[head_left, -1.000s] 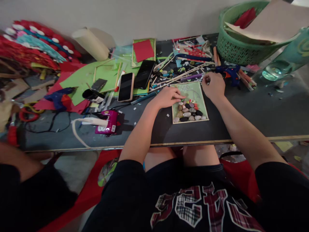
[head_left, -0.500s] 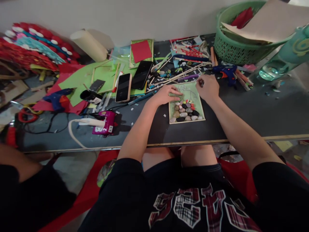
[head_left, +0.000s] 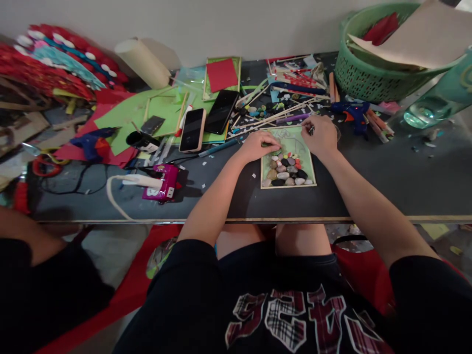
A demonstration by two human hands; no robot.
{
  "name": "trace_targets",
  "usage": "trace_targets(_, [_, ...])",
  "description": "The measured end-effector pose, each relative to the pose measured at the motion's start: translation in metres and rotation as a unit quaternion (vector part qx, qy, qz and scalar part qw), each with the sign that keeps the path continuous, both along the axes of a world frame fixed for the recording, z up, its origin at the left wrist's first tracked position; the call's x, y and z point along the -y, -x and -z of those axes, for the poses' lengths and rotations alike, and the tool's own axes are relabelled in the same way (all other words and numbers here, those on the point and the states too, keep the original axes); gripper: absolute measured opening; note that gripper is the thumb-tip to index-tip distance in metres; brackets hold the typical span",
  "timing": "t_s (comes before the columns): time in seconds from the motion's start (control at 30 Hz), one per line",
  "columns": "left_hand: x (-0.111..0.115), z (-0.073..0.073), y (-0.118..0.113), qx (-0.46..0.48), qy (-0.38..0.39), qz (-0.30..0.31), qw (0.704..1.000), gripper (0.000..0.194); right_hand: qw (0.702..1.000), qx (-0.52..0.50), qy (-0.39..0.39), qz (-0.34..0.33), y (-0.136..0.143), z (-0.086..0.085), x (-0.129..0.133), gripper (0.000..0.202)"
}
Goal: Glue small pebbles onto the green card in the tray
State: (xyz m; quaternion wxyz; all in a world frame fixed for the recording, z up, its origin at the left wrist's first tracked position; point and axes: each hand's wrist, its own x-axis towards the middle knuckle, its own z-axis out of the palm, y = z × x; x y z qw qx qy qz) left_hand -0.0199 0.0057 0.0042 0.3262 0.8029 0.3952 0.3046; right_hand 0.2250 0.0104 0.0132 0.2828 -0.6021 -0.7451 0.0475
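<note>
Pebbles [head_left: 283, 175] cover near half of framed panel [head_left: 292, 143]. Left hand [head_left: 258, 146] at left edge, right hand [head_left: 323, 136] at far right corner; cannot tell either grip.

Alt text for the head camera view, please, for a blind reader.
A person's bare left hand and right hand are at a pale green rectangular framed panel, its near part covered with smooth multicoloured pebbles. Thin wooden sticks, dark-screened phones and a blue glue gun clutter the dark grey table.

pebbles [head_left: 283, 175] in frame [head_left: 288, 187]; phones [head_left: 192, 130] behind left; glue gun [head_left: 354, 111] behind right, basket [head_left: 368, 78] beyond.
</note>
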Motion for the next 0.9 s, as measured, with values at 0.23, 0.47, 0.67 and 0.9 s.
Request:
trace_targets(0.23, [-0.004, 0.003, 0.002, 0.236, 0.093, -0.067, 0.965, 0.015, 1.0, 0.005, -0.012, -0.004, -0.001, 0.001, -0.001, 0.017])
trace_targets(0.47, [-0.001, -0.011, 0.0, 0.417, 0.264, -0.072, 0.867, 0.036, 1.0, 0.017, -0.005, 0.009, 0.001, -0.004, 0.003, 0.016])
trace_targets(0.67, [0.003, -0.018, 0.006, 0.311, 0.236, -0.076, 0.917, 0.038, 1.0, 0.021, 0.009, -0.003, -0.001, -0.006, 0.005, 0.015])
trace_targets(0.9, [0.0, -0.016, 0.007, 0.268, 0.209, -0.073, 0.938, 0.042, 1.0, 0.019, 0.018, -0.004, -0.003, -0.002, 0.001, 0.014])
